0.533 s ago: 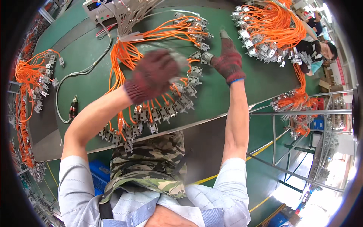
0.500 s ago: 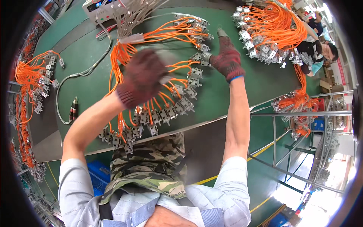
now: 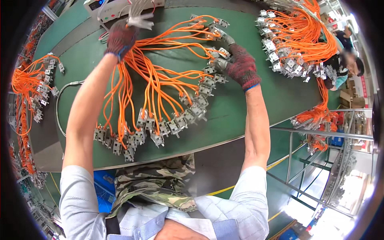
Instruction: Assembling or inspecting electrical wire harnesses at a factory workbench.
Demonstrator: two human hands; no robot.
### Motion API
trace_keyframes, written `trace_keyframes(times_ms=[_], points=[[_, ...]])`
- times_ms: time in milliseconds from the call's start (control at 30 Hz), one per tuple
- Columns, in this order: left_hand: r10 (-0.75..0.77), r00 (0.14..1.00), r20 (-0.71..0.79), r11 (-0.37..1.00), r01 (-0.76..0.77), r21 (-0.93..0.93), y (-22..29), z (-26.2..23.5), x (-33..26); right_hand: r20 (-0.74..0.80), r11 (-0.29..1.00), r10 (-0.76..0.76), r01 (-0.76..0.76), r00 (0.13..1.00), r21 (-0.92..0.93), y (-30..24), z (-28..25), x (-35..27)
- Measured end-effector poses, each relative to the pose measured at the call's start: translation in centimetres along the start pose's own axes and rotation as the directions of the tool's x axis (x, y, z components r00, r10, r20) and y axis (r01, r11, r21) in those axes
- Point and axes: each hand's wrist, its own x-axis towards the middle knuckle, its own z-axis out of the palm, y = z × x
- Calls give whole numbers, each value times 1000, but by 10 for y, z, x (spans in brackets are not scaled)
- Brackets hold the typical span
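My left hand, in a dark red knit glove, is closed round the gathered neck of a bunch of orange cables, close to a clear plastic wrap. The cables fan out over the green table. On their ends sit grey metal connectors, lying in a curved row. At the right end of that row is my right hand, gloved alike, with grey covers on thumb and forefinger. These two are spread apart and rest against connectors, without visibly pinching one.
A white powered box with a lit display stands behind my left hand. More orange cable bunches lie at the far right and left edge. Metal rails run beyond the table's right side. Another person is at far right.
My left hand has moved away from me and left, from above the cables to their gathered neck. The cables have spread wider. My right hand has shifted slightly along the connectors.
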Motion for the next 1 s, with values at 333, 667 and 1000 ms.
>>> trace_keyframes(times_ms=[333, 667, 1000], points=[[-136, 991, -21, 941, 122, -316, 8, -7, 0, 38, 969, -153, 157, 987, -189, 3, 16, 29], [-43, 998, -43, 951, 27, -308, -8, -5, -8, 266, 868, 136, 14, 954, -496, -57, 17, 36], [-53, 999, 5, 858, 48, -512, -4, -25, -48, 605, 843, 185, 192, 774, -503, -138, 16, -53]])
